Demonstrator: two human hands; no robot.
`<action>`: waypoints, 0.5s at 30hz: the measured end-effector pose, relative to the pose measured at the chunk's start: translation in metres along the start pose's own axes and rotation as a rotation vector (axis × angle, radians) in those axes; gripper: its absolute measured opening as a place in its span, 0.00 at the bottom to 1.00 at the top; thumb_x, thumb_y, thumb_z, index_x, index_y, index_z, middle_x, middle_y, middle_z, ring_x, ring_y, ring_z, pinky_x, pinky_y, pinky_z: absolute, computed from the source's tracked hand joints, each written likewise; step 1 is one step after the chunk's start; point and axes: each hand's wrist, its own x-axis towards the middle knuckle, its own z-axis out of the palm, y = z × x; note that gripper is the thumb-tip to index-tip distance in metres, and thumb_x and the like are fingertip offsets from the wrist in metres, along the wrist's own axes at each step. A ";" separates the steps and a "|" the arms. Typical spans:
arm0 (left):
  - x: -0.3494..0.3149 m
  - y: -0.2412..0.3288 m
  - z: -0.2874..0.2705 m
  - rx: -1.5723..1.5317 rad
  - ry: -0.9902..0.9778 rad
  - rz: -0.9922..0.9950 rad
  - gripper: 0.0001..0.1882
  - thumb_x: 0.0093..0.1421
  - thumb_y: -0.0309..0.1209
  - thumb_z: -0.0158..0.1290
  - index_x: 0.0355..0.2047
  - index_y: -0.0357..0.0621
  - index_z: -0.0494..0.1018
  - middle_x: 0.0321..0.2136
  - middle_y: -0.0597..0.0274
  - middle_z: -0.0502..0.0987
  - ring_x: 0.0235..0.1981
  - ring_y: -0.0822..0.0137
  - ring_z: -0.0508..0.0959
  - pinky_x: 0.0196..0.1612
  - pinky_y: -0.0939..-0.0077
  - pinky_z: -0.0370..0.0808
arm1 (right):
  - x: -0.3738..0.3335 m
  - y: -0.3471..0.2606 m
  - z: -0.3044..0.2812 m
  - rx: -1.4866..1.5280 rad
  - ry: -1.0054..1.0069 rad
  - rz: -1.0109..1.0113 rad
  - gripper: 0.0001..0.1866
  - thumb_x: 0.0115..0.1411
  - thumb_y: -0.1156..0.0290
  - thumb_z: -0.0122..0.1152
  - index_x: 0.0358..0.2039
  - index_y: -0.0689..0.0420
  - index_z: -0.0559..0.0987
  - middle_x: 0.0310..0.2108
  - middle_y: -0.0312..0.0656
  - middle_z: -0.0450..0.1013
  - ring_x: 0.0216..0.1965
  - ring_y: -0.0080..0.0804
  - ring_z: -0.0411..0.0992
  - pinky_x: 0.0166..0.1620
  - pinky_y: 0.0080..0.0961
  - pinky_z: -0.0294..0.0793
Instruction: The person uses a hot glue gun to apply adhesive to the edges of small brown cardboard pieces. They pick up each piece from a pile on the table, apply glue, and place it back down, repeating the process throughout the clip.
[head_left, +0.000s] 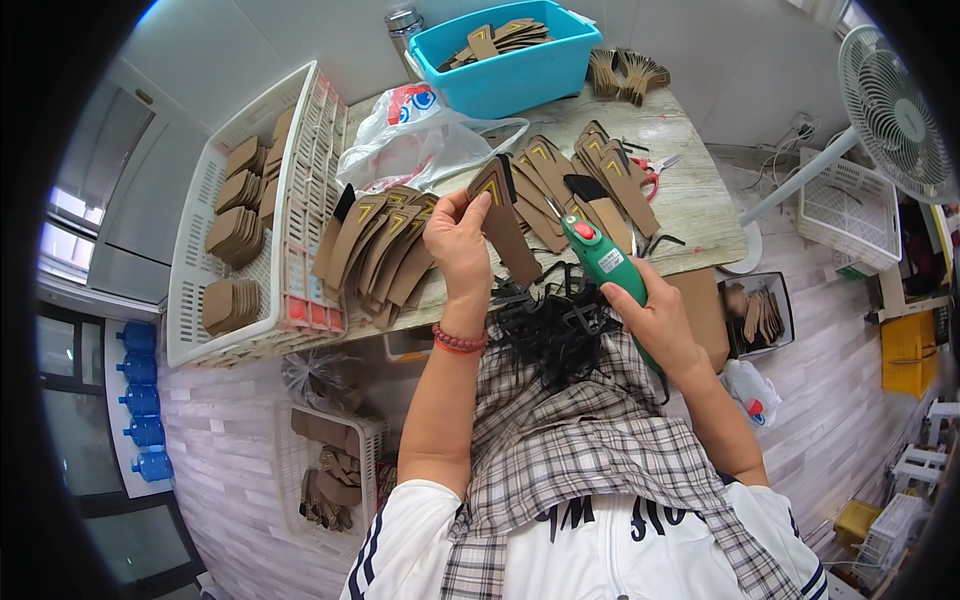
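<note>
My left hand point(460, 245) pinches the upper edge of a brown flared flat piece point(510, 236) with a yellow chevron mark and a black strip along one side. Closed around a green handheld power tool point(612, 262) with a red button is my right hand point(655, 318). The tool's thin metal tip points up and left, a little apart from the held piece. Similar brown pieces point(378, 238) lie fanned to the left of it, and more pieces point(545, 165) lie behind and to the right. Black strip offcuts point(555, 325) are heaped on my checked apron point(590, 455).
A white crate point(225, 335) with stacked brown pieces stands at the table's left. Behind are a plastic bag point(415, 140), a blue bin point(515, 85) and a metal flask point(402, 25). Red-handled scissors point(652, 182) lie at right. A fan point(900, 118) stands beyond the table point(690, 215).
</note>
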 end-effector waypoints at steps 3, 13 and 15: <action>-0.012 0.000 0.010 -0.170 -0.006 -0.122 0.07 0.57 0.22 0.58 0.36 0.34 0.74 0.29 0.63 0.79 0.27 0.77 0.76 0.32 0.85 0.72 | -0.001 -0.005 0.003 0.017 -0.003 -0.006 0.25 0.59 0.59 0.62 0.49 0.64 0.71 0.26 0.46 0.75 0.28 0.31 0.74 0.33 0.27 0.72; -0.034 -0.018 0.039 -0.336 0.030 -0.304 0.05 0.57 0.23 0.58 0.32 0.39 0.72 0.28 0.61 0.79 0.25 0.75 0.77 0.28 0.83 0.74 | -0.004 -0.002 -0.002 0.107 0.013 0.057 0.24 0.59 0.58 0.62 0.49 0.63 0.72 0.21 0.38 0.72 0.18 0.21 0.69 0.23 0.22 0.68; -0.038 -0.015 0.041 -0.365 0.023 -0.328 0.04 0.57 0.23 0.58 0.32 0.39 0.73 0.27 0.61 0.79 0.24 0.74 0.77 0.27 0.83 0.74 | -0.004 -0.002 0.000 0.131 0.035 0.054 0.24 0.59 0.58 0.62 0.49 0.62 0.72 0.20 0.36 0.71 0.16 0.19 0.67 0.21 0.21 0.67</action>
